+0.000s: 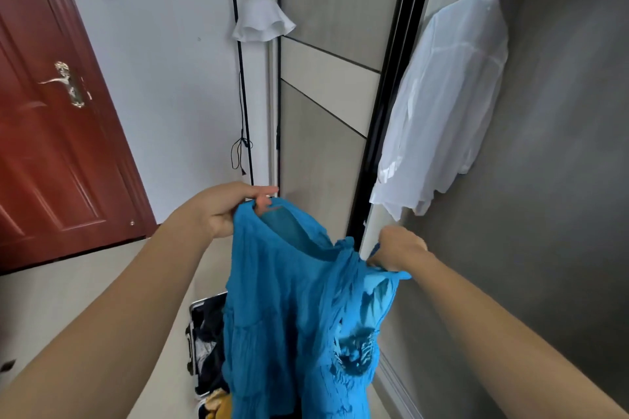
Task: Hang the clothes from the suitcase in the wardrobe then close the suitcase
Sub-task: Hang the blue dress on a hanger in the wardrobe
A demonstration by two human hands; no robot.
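Beside wardrobe (561,112), both hands' grip hangs blue dress (292,316) vertically.

Home bedroom: sliding-door wardrobe (326,78) held hung white shirt (449,95); floor lamp (258,19), red panelled door (51,146).

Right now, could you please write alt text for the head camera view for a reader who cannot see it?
The left hand and right hand hold up a blue garment by its top edge before an open wardrobe where a white shirt hangs. Below lies an open suitcase with more clothes; a floor lamp and red door stand at left.
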